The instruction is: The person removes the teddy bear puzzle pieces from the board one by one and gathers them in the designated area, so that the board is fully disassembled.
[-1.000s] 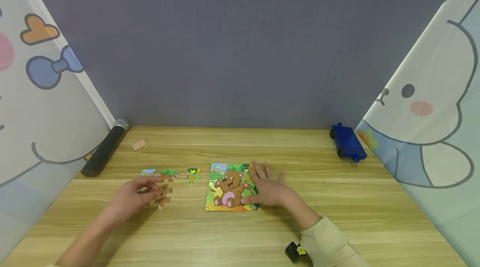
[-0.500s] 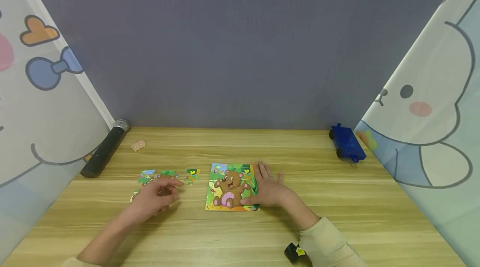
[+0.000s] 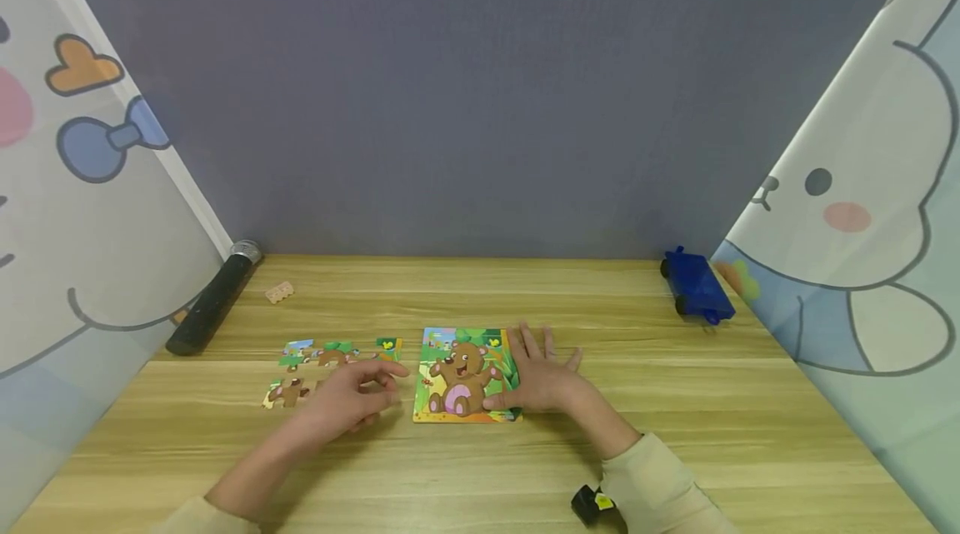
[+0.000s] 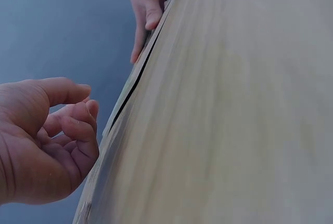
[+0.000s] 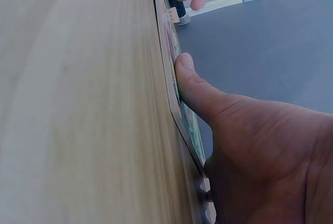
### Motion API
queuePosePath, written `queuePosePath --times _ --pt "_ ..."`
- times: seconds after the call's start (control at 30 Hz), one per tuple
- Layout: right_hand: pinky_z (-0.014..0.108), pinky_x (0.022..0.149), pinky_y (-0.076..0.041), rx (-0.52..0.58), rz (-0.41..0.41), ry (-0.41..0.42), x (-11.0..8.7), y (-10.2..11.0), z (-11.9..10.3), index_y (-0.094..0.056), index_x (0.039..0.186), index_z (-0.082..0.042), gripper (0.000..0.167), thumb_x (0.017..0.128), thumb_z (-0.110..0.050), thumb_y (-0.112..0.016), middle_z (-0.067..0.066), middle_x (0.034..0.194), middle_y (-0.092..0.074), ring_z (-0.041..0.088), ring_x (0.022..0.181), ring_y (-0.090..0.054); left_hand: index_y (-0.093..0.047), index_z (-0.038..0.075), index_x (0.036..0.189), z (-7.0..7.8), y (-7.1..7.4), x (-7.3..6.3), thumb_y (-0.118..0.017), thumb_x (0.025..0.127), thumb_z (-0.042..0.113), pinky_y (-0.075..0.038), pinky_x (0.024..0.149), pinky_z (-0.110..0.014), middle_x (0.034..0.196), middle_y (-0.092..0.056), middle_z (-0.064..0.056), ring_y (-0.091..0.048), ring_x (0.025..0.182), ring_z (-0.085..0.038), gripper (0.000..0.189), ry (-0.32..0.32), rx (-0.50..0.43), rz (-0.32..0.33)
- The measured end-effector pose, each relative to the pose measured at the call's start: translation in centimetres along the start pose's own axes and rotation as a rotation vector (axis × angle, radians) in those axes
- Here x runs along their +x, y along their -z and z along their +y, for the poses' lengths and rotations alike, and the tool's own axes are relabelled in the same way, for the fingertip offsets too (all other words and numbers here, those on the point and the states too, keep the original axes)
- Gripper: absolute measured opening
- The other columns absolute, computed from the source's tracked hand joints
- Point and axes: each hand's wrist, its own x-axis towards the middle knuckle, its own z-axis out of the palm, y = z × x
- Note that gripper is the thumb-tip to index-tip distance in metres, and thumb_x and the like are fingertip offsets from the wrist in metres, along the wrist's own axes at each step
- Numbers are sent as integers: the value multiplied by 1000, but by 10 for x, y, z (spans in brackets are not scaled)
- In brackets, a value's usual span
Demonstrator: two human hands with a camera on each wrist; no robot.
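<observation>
A square bear puzzle (image 3: pixel 456 388) lies flat on the wooden table, its picture filled out. My right hand (image 3: pixel 546 382) rests on its right side with fingers spread, thumb over the lower right part. In the right wrist view the thumb (image 5: pixel 192 81) presses on the puzzle's face near its edge. Left of the puzzle, my left hand (image 3: pixel 347 399) hovers low with fingers loosely curled. Nothing shows between its fingers (image 4: pixel 75 117) in the left wrist view. It partly covers several loose jigsaw pieces, among them a brown one (image 3: pixel 288 392) and a green one (image 3: pixel 388 348).
A black microphone (image 3: pixel 213 305) lies by the left wall, a small beige block (image 3: pixel 280 292) near it. A blue toy cart (image 3: pixel 697 286) stands at the back right. A small black object (image 3: pixel 585 506) with a yellow label sits beside the right sleeve.
My left hand has moved right from the loose pieces toward the puzzle, uncovering the pieces on the left. My right hand stays on the puzzle, its fingers now spread wider.
</observation>
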Motion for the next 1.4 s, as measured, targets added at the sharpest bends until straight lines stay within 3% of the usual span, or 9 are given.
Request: queuePosePath --times 0.3,0.6,0.83,1.23,1.4 --pt "87 99 0 4 2 3 0 0 1 -10 163 -10 126 75 -78 -69 14 169 -1 47 150 5 -64 4 128 7 -26 27 -68 96 10 -36 46 -20 99 -60 -13 -43 54 -11 33 -42 1 -76" --pt "86 99 1 1 -5 -6 1 -2 1 -9 164 -12 126 75 -79 -68 13 169 0 47 150 7 -66 4 126 10 -45 44 -69 94 8 -48 53 -24 92 -62 -11 -59 67 -18 32 -75 -6 -92" --pt "87 98 1 1 -3 -4 0 -1 1 -9 164 -12 125 76 -79 -67 13 169 0 47 150 7 -61 -1 129 13 -53 54 -68 93 6 -52 59 -30 95 -62 -13 -61 68 -21 38 -80 -40 -101" --pt "87 99 1 5 -6 3 0 0 1 -10 164 -12 123 77 -77 -68 14 169 0 48 150 6 -59 1 134 17 -62 74 -64 96 6 -43 45 -25 98 -60 -15 -57 55 -15 39 -50 -68 -163" --pt "87 99 0 3 -8 8 0 0 1 -10 163 -11 123 78 -77 -67 15 168 0 48 150 6 -58 2 138 19 -66 81 -66 97 10 -41 40 -24 89 -61 -13 -55 48 -13 42 -21 -35 -174"
